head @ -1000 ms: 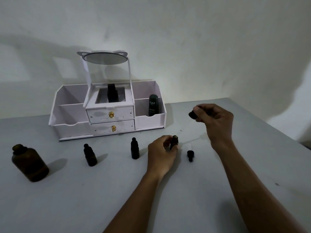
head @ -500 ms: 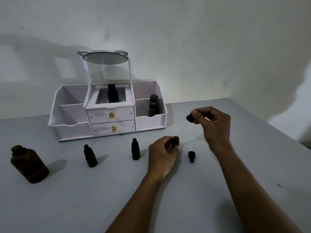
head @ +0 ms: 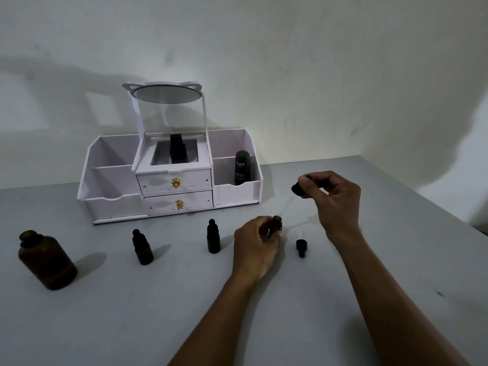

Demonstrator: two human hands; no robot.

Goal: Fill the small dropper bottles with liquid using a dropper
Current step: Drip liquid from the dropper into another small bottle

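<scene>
Pinching the dropper [head: 298, 188] bulb with my right hand [head: 332, 199], above and right of the small dropper bottle [head: 276, 223]; pipette slants down-left toward its mouth. Left hand [head: 254, 244] grips that bottle on the table [head: 264, 313].

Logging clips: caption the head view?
Right hand pinches a dropper over the small amber bottle gripped by the left hand.

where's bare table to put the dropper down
Bare table lies right of the right hand, and along the near side between the large amber bottle and the left arm. It's crowded around the left hand, held bottle and loose cap.
</scene>
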